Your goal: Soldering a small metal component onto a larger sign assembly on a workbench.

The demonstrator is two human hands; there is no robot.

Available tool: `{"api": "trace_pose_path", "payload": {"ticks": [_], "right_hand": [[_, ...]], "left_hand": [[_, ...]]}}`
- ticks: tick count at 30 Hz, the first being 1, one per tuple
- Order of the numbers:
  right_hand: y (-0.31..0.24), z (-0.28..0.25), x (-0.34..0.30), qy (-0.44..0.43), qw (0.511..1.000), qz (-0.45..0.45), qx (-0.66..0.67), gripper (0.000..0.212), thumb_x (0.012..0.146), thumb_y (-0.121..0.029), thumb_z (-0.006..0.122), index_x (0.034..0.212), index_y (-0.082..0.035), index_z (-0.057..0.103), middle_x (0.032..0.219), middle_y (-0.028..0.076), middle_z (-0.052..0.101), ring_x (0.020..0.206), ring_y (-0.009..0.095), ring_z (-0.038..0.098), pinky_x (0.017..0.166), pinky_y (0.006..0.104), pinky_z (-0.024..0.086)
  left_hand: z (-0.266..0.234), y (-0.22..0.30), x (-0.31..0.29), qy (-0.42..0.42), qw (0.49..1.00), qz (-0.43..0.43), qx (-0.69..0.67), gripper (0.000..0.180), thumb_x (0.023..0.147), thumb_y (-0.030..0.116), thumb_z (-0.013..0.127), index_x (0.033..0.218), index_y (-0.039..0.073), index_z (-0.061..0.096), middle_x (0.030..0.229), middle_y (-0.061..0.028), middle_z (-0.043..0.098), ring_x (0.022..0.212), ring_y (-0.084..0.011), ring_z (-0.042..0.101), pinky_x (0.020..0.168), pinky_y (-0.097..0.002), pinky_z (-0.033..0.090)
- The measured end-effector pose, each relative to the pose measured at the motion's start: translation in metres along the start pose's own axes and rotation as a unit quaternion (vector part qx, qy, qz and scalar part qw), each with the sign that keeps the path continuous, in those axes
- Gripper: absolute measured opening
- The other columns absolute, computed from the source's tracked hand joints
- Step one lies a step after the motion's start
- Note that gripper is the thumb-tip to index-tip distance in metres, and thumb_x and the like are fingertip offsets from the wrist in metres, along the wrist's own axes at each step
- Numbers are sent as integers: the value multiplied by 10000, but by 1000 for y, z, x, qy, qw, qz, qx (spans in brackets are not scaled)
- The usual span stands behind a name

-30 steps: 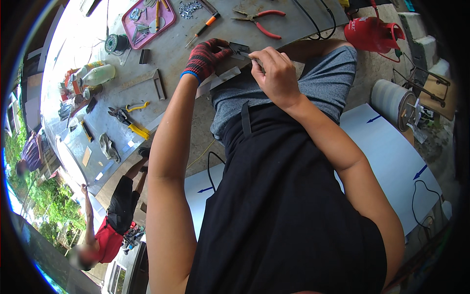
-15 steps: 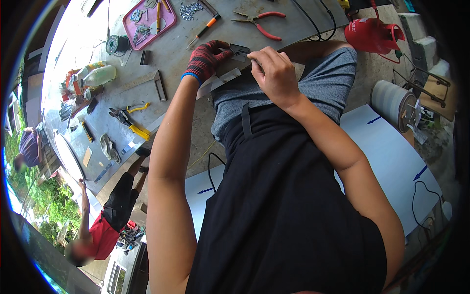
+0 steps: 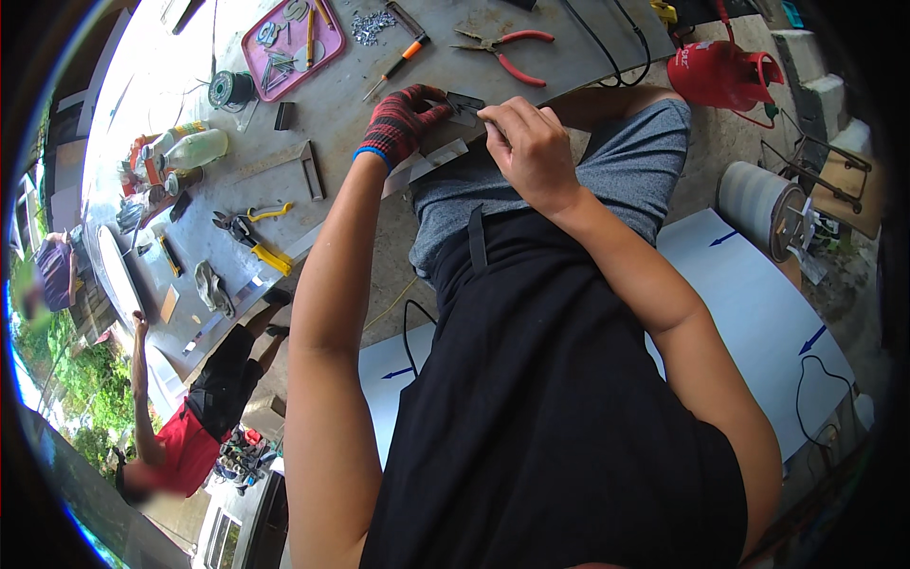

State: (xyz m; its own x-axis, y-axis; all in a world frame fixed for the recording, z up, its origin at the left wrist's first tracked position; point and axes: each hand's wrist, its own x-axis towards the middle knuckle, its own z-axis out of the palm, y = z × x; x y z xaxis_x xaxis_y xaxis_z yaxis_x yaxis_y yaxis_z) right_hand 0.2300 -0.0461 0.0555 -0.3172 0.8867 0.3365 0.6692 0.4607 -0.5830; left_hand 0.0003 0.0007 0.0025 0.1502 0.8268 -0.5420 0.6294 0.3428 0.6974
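My left hand (image 3: 398, 123), in a red and black knit glove with a blue cuff, grips a small dark metal bracket (image 3: 465, 100) at the table's near edge. Bare and curled, my right hand (image 3: 533, 152) meets the bracket's right end. Its fingers pinch something thin and dark, mostly hidden by them. Just below the gloved hand, a shiny flat metal strip (image 3: 441, 154) lies by the edge. Beyond my hands are an orange-handled pointed tool (image 3: 403, 62) and red-handled pliers (image 3: 512, 57), both lying loose.
A pink tray (image 3: 267, 83) of small parts, a wire spool (image 3: 230, 89), yellow-handled cutters (image 3: 254, 239) and a bottle (image 3: 199, 149) stand or lie leftward on the metal table. At right is a red gas cylinder (image 3: 716, 69). Another person in red (image 3: 185, 450) is at the table's far left.
My hands stay at the bracket with only slight shifts. The person in red has moved a little left and downward in the picture, and their arm has swung with them.
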Motion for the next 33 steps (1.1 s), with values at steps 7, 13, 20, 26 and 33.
{"api": "trace_pose_path", "payload": {"ticks": [7,13,20,26,33], "right_hand": [[0,-2,4,3,1000,4,-1,212,817,-44,759,1012,-92,690,887,45,652,815,236,682,729,371,469],[-12,-29,27,55,997,2,56,234,806,-19,763,1021,-89,700,881,39,669,776,252,668,690,375,463],[48,-27,177,205,978,-14,25,102,891,-102,720,992,-88,720,912,102,706,722,291,693,678,429,546],[101,45,249,136,989,66,-1,131,901,-195,717,996,-109,746,970,120,732,906,351,717,800,463,579],[119,54,261,-1,993,110,30,378,906,-360,764,1157,-78,738,1033,117,738,1002,341,703,900,457,553]], "left_hand": [[-1,0,1,6,1000,7,2,368,940,271,759,1249,76,722,1098,-113,780,999,-187,720,921,-343,544],[-1,-5,1,10,1000,12,0,403,883,354,788,1204,113,753,1109,-145,780,1029,-259,748,920,-368,564],[-2,-6,4,12,999,22,-20,361,899,298,782,1199,101,744,1078,-134,779,1000,-230,735,913,-361,558],[3,-2,4,4,999,13,-30,342,916,258,776,1200,74,727,1066,-120,779,981,-191,725,897,-344,554],[3,1,-1,3,999,0,-40,348,911,249,782,1209,78,724,1084,-119,779,1017,-206,731,934,-348,547]]}}
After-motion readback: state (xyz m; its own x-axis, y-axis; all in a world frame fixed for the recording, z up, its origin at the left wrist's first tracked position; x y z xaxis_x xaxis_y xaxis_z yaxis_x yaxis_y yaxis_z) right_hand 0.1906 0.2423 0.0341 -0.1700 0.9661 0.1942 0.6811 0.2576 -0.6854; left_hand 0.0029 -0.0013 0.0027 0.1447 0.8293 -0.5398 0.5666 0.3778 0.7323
